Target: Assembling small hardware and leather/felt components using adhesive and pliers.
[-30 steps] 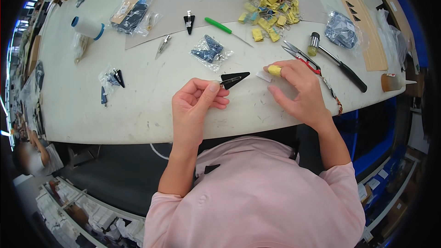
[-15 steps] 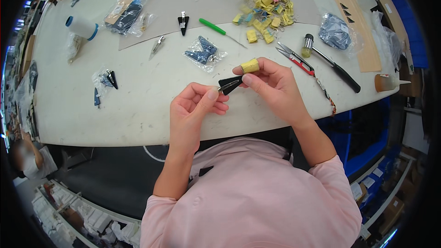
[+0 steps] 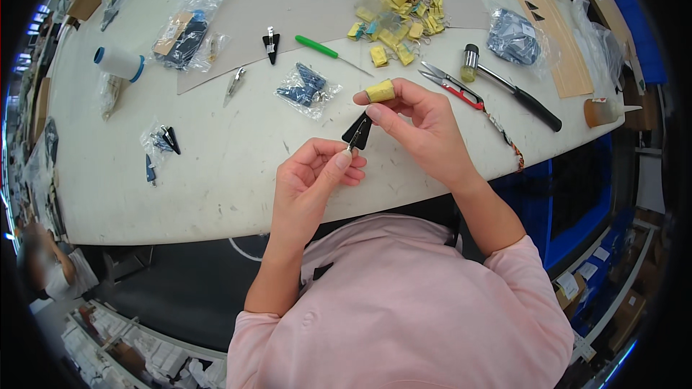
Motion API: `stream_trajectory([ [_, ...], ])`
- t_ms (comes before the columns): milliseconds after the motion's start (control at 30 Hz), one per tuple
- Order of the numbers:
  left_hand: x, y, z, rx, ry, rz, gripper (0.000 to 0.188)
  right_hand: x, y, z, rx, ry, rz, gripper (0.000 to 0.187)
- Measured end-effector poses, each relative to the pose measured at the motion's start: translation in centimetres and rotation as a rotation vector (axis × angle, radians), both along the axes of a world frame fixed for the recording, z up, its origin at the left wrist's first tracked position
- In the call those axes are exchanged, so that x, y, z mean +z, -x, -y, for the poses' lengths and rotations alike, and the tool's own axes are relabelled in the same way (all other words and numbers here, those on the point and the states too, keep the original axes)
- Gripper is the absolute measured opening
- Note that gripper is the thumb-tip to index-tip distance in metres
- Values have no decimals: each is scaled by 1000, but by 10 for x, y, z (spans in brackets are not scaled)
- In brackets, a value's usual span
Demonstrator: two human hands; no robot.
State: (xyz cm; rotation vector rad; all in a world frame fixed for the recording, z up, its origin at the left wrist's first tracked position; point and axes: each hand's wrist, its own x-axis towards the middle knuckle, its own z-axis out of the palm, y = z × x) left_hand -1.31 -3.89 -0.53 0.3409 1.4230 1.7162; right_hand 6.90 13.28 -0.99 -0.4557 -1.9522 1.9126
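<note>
Between my two hands is a small black triangular piece with a silver metal clip (image 3: 357, 132) along it. My left hand (image 3: 308, 181) is closed, pinching the lower, metal end with thumb and fingers. My right hand (image 3: 425, 130) pinches the upper tip between thumb and index finger. A yellow wrap (image 3: 380, 91) sits round my right index finger. Just beyond the hands lie a clear bag of dark blue pieces (image 3: 306, 90) and a green-handled awl (image 3: 317, 47). A similar black triangular clip (image 3: 271, 46) rests farther back.
Yellow-wrapped binder clips (image 3: 400, 18) are heaped at the back. Red-handled snips (image 3: 461, 91), a hammer (image 3: 530, 106) and an amber bottle (image 3: 602, 112) lie at the right. Bagged parts (image 3: 186, 36), a thread spool (image 3: 119, 64) and small clips (image 3: 170, 138) occupy the left. Another person (image 3: 58, 266) is at far left.
The black clip piece has turned more upright in my fingers, its metal end now lower. Both hands keep their pinch. The whole view has shifted slightly.
</note>
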Motion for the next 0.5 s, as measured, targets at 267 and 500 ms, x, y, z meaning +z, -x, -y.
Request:
stream_trajectory([
  [267,-5,-1,1,-19,-4,-39,19,0,-1,0,11,-96,2,16],
  [500,-9,0,2,-60,-8,-58,21,3,-3,-1,22,-108,39,21],
])
